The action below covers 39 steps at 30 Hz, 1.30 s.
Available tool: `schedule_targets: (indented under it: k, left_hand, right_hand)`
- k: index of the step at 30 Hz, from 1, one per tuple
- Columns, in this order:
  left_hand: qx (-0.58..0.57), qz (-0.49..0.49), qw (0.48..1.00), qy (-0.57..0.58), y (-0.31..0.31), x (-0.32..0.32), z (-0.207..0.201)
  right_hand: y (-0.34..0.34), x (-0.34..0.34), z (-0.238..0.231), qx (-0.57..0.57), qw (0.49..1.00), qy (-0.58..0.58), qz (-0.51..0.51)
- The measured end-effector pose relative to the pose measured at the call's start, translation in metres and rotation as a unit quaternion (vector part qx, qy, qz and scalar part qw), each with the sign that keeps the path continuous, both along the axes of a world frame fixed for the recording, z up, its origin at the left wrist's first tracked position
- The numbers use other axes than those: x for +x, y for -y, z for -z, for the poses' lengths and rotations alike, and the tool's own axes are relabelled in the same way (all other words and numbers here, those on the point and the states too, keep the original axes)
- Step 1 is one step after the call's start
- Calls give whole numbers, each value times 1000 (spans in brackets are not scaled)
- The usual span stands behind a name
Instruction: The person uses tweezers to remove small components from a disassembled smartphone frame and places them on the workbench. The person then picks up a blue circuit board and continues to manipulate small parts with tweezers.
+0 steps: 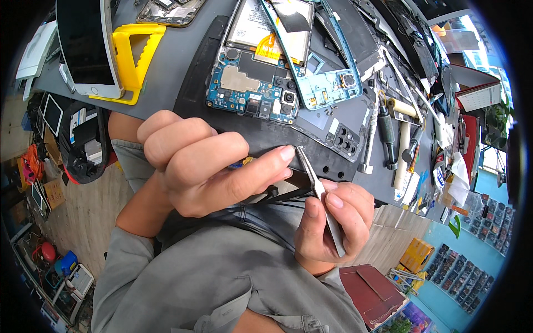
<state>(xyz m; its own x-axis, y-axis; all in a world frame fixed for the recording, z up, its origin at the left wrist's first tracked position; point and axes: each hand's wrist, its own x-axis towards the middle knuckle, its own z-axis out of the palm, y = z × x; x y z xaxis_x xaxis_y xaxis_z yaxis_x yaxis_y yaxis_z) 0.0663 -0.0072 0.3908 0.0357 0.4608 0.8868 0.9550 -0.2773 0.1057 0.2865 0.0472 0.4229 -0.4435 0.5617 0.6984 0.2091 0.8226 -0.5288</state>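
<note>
My right hand [338, 219] grips a pair of metal tweezers [314, 183], tips pointing up and away from me. The tips are close to the fingertips of my left hand [202, 161]. A speck shows at the tips, too small to name. My left hand is closed, its thumb and a finger drawn together and the rest curled; whatever it pinches is hidden. Just beyond my hands lies an opened phone [240, 80], its blue circuit board and battery bared. A light blue phone frame [325, 89] leans over its right side. Beside them lies a dark back cover [336, 130] with camera holes.
A white phone [86, 47] rests against a yellow stand [139, 61] at the left. Screwdrivers [386, 133] and other tools crowd the bench's right side. Below the left edge hangs a black bag [86, 144] of phones. A dark red stool [372, 291] stands at lower right.
</note>
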Motion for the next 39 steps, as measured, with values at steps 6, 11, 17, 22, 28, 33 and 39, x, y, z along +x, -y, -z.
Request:
schedule_targets:
  k: [6,11,17,22,28,33,39]
  left_hand:
    - [2,4,1000,3,1,0,0]
    - [3,3,1000,-3,0,0,1]
    - [1,-4,1000,-6,2,-1,0]
    - [-33,-11,999,-29,5,-1,-5]
    - [-83,5,993,-88,10,-7,-22]
    - [-61,14,994,-87,3,-1,-16]
    - [-55,20,995,-85,4,-5,-13]
  right_hand:
    - [-1,0,-2,-4,1000,6,-5]
    - [0,1,-2,-6,1000,7,-1]
    - [0,3,2,-16,999,-24,-19]
    - [0,26,10,2,986,-167,30]
    - [-18,111,1,-7,944,-226,240]
    - [-29,145,13,-68,909,-255,322]
    - [-28,144,24,-72,900,-265,338]
